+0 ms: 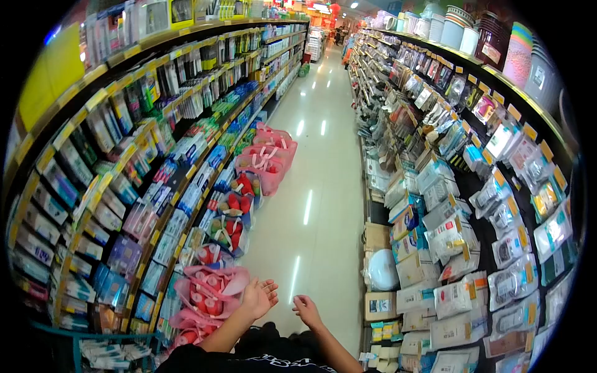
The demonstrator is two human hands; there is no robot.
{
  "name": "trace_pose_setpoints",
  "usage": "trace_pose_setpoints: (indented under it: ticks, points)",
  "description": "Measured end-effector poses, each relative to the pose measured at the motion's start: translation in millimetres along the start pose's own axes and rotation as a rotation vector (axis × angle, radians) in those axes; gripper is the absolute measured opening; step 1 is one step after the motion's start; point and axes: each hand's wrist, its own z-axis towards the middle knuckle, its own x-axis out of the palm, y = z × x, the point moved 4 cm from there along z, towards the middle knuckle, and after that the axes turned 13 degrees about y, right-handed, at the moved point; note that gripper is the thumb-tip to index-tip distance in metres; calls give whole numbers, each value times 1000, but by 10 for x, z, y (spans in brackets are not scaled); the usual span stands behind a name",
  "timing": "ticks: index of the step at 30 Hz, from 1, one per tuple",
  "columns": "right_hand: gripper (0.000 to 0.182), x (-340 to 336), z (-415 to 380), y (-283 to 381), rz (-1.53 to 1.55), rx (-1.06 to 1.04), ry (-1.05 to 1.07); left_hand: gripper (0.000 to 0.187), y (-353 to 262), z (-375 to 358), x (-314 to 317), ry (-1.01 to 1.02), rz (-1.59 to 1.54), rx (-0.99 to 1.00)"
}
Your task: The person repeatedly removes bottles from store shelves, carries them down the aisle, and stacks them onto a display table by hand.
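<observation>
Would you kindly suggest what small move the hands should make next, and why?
Probably the left hand should reach toward the nearest pink bag: its palm is open and holds nothing, and the bag lies close by, while the right hand is farther from it.

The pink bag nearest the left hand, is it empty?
Not empty: red items show inside the pink bag. I cannot tell how full.

A pale, glossy floor (329,143) ran between left shelving (146,45) and right shelving (516,89). Light streaks (308,207) gleamed along it.
</observation>
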Motion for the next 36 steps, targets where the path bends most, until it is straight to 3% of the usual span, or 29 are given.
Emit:
trace_pose_setpoints:
  ticks: [2,3,5,10,13,16,18,21,22,24,28,30,33,35,36]
  points:
    - [41,-237,-14,-97,115,12,-76,61,-98,36,455,-98,290,26]
    - [41,-308,477,18,159,69,-67,63,-484,443,554,-152,381,-1]
    - [40,-807,890,135,126,110,-110,68,-603,1076,731,-118,525,-8]
    - [42,-1130,1852,130,184,138,-15,81,-637,2097,825,-131,479,-68]
    - [44,-1443,2501,537,104,130,35,83,-752,2823,925,-186,471,-57]
    - [42,-1810,3037,1329,161,-145,183,83,-896,3447,956,-213,508,-53]
    - [41,-2086,3761,1358,-125,-304,171,82,-1133,3917,1098,-159,627,-14]
    - [38,-2463,4099,2076,-288,-321,23,81,-1425,4317,1219,-281,650,78]
    - [38,-2572,4173,2217,-201,-307,36,80,-1476,4431,1261,-320,645,87]
    - [36,-2798,4417,2513,-27,-299,49,81,-1611,4722,1165,-345,687,40]
    - [34,-3233,4899,2739,-69,-375,2,83,-1560,5508,763,-381,706,-125]
    - [33,-3443,5176,2912,-72,-385,16,82,-1606,5984,709,-395,725,-223]
    - [31,-3890,5591,3251,-123,-393,-4,77,-1834,6950,640,-190,899,-268]
    - [31,-4233,5844,3506,-174,-354,-11,69,-2119,7623,756,-220,1035,-160]
    - [33,-4411,5996,3527,-212,-219,27,67,-2317,8002,805,-274,1092,-103]
